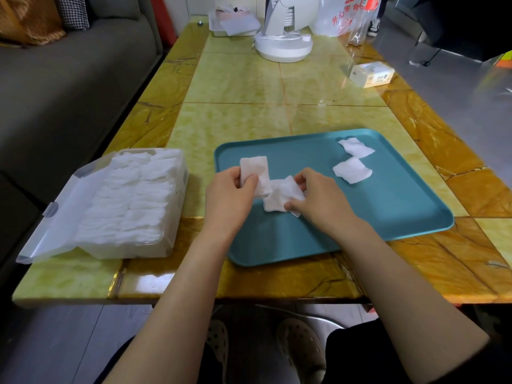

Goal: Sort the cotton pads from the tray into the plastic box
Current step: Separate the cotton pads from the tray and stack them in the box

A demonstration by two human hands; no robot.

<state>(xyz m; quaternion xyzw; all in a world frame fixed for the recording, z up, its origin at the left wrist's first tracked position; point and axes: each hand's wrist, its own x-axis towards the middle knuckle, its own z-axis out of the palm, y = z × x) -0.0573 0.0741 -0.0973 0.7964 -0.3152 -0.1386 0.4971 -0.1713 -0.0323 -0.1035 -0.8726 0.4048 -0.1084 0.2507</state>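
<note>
A teal tray (388, 206) lies on the table in front of me. My left hand (230, 198) pinches a white cotton pad (256, 170) upright over the tray's left end. Beside it, my right hand (321, 200) pinches another white cotton pad (279, 196) between thumb and fingers; the two pads touch or overlap. Two more cotton pads lie loose on the tray's far right, one (356, 147) behind the other (352, 170). Left of the tray stands the clear plastic box (171, 245), lid open, filled with rows of white pads.
The box's open lid (55, 228) hangs out to the left toward a grey sofa (69, 87). At the table's far end stand a white fan base (282, 47), a tissue container (235, 23), plastic bags (340, 18) and a small carton (371, 74).
</note>
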